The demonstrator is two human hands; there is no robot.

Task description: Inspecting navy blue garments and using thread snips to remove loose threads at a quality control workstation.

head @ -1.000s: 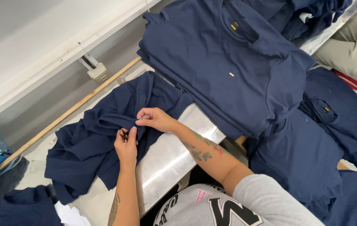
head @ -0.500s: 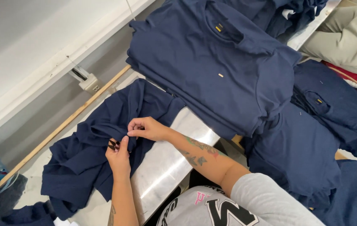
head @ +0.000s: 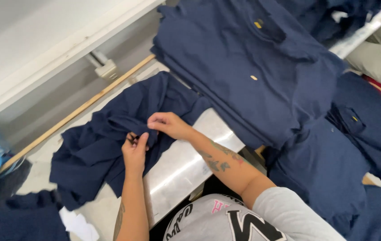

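Navy shirt (head: 105, 147) lies crumpled on the counter (head: 186, 169), half over its shiny metal part. Left hand (head: 134, 151) grip closed, pinching a fold of the shirt, small dark tool in the fingers. Right hand (head: 168, 125) grip closed on the same fold, just beside. Shirt stack (head: 253, 71) behind, wooden stick (head: 79, 111) at left.

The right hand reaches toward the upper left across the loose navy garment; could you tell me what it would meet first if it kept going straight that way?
The right hand already pinches the loose navy garment. Going on, it would probably cross more of that cloth, then the wooden stick, though depth is unclear.
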